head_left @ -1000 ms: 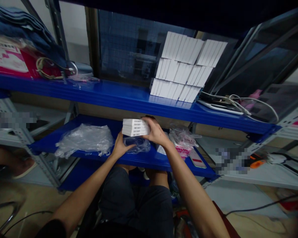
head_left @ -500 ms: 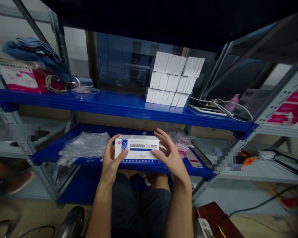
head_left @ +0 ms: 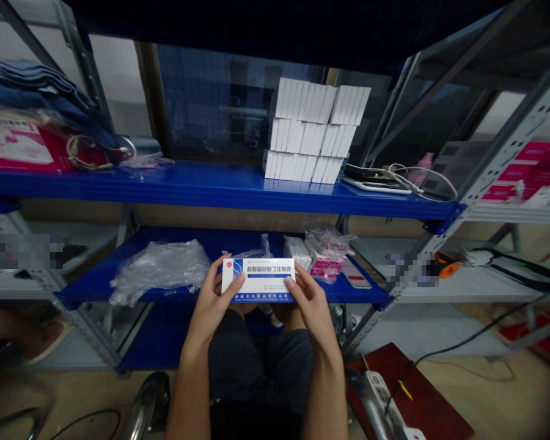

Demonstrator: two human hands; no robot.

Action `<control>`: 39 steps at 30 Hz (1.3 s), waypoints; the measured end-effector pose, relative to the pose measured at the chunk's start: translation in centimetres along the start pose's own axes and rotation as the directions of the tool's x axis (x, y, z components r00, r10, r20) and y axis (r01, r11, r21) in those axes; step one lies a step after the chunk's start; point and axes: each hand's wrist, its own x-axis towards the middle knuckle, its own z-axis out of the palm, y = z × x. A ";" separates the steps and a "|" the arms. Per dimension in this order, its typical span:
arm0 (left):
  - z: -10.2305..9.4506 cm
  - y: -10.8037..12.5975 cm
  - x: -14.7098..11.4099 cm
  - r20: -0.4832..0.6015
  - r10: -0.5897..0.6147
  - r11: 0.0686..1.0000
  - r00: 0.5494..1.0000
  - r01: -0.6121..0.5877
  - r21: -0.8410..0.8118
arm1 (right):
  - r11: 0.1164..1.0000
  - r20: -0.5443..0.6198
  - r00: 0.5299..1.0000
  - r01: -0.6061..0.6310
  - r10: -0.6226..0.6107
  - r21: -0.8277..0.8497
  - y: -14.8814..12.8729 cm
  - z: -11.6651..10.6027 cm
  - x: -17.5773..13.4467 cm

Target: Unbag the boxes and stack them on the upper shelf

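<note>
Between both hands is a white and blue medicine box (head_left: 266,282), held level with its printed front facing me. My left hand (head_left: 216,292) grips its left end, thumb on the front. At the right end, my right hand (head_left: 308,292) holds it the same way, its fingers behind the box and partly hidden. Beyond the box, on the lower blue shelf (head_left: 165,233), lie a heap of clear plastic film (head_left: 160,269) and, to the right, film-wrapped pink and white packs (head_left: 327,253).
White boxes (head_left: 309,134) are stacked in three rows on the upper blue shelf (head_left: 201,189). A device with a white cable (head_left: 378,183) lies to their right. A phone (head_left: 356,275) rests on the lower shelf. A power strip (head_left: 385,397) sits low at right; a person's foot (head_left: 50,336) shows at left.
My right hand's raised fingers have closed down around the box's right end. The box now faces me more squarely, its top no longer showing. The view has shifted slightly.
</note>
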 end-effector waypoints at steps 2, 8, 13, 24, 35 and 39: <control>-0.7 -0.3 0.1 0.049 -0.002 1.000 0.999 0.002 0.010 | 1.000 0.060 0.998 0.012 -0.013 0.016 0.2 -0.3 -0.3; -3.0 -0.8 -0.6 0.262 0.089 0.984 0.961 -0.126 0.126 | 0.995 0.229 0.969 0.098 -0.096 0.002 -0.1 -1.9 -1.7; -2.5 -1.0 -0.7 0.222 0.291 0.882 0.931 -0.351 0.314 | 0.957 0.173 0.971 0.203 -0.168 -0.209 0.5 -2.2 -1.7; -2.5 -1.3 -0.3 0.213 0.322 0.878 0.923 -0.375 0.297 | 0.943 0.168 0.963 0.244 -0.209 -0.226 1.2 -2.1 -1.5; -0.3 10.1 4.0 0.004 0.768 0.640 0.640 -0.768 0.017 | 0.827 0.110 0.874 0.485 -0.474 -0.284 -6.9 2.7 1.7; 1.0 17.0 9.0 -0.006 0.892 0.447 0.452 -0.881 0.156 | 0.701 0.209 0.786 0.614 -0.581 -0.362 -14.0 5.9 6.6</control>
